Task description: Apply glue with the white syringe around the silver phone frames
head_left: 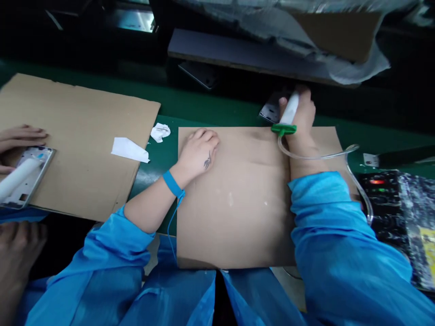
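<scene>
My right hand grips a white dispensing syringe with a green cap, and a clear tube runs from that cap past my wrist. Just left of these fingers lies a pale metal phone frame, partly under the shelf; whether my fingertips touch it is hidden. My left hand rests on the upper left of a cardboard sheet, its fingers curled in and nothing seen in them. A blue band with a cord circles my left wrist.
At left, a co-worker's hand is by another phone frame and white syringe on a second cardboard sheet. Scraps of white paper lie between. A shelf overhangs the back; a black lit box stands right.
</scene>
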Motion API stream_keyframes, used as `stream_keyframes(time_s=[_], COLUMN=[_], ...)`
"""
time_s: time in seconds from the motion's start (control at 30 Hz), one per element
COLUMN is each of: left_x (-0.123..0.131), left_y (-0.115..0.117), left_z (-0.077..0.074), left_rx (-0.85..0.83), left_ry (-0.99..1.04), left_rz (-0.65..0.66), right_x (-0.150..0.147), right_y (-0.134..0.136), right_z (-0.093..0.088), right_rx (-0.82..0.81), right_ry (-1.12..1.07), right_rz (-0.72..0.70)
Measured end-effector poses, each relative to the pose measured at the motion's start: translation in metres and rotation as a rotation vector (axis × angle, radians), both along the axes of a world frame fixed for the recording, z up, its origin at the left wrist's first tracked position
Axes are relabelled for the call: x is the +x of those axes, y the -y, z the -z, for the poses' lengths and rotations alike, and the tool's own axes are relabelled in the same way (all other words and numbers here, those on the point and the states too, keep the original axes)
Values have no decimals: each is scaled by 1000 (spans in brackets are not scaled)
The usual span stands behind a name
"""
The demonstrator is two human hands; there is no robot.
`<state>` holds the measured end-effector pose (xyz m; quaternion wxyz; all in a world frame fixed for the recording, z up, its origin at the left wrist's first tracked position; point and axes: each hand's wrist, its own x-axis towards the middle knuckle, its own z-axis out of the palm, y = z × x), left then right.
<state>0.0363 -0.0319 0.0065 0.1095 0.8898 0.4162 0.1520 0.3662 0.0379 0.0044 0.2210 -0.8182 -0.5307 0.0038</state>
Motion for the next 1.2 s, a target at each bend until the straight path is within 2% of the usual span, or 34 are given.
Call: stream_keyframes(time_s=[0.07,0.17,0.2,0.23,0.3,0.4,0.47,0.57,0.7,0.8,0.93,1.03,1.07,1.2], left_x=[2,4,4,4,3,2,2,3,3,3,5,6,6,4], left_y=[2,5,6,6,7,9,11,14,15,15,14,14,13,12], left_z=[-1,-4,-5,-6,-7,-6,-5,-5,-10,-13,-14,-13,-12,-10], left_rx=[2,11,11,9,7,16,28,49,17,-3,-8,-2,2,12], left_ry=[-14,-47,-62,-76,-102,-119,-124,-135,-158,-166,-159,-155,-155,-151], left_rz=[-4,-8,-8,-8,-6,-10,-12,-6,-5,-17,-21,-18,-17,6], right_x=[-16,-58,-74,-88,-110,-126,-131,-136,-143,-147,-157,-168,-170,-163], right_y=[3,4,-2,-12,-41,-90,-114,-131,-131,-118,-99,-95,-96,-88], right_z=[4,16,22,27,35,43,45,45,36,25,16,15,15,17], right_rx=[6,17,27,35,30,9,-3,-36,-84,-78,-29,-33,-43,-8], right_ry=[27,17,-4,-38,-124,-184,-176,-170,-199,-121,13,-7,-24,-56], right_rz=[-122,-524,-594,-595,-467,-332,-319,-319,-302,-373,-583,-821,-860,-775])
